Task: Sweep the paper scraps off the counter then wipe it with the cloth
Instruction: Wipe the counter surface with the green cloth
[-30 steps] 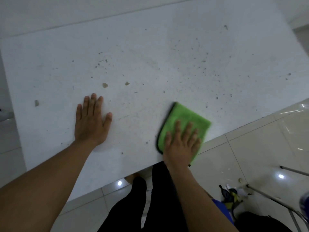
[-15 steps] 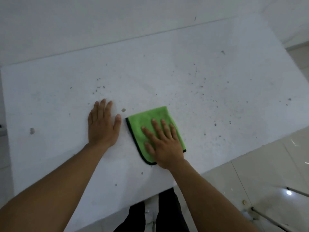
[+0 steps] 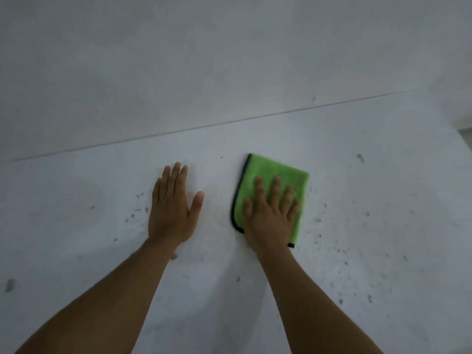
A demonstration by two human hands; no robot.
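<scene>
With the right hand [image 3: 270, 215] spread flat in its grip on the green cloth [image 3: 274, 180] mid-counter [image 3: 383, 187] and the left hand [image 3: 172, 208] braced flat beside it, I'd press evenly and overlap strokes toward the specks [image 3: 329, 241].

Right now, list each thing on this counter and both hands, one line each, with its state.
green cloth: folded, flat on the counter, pressed under the right hand.
right hand: open, fingers spread, pressing on the cloth.
left hand: open, palm flat on the bare counter, left of the cloth and apart from it.
counter: white, not yet clean; dark specks scattered, thickest to the right of the cloth.
scrap: lying loose near the left edge of the view.
</scene>
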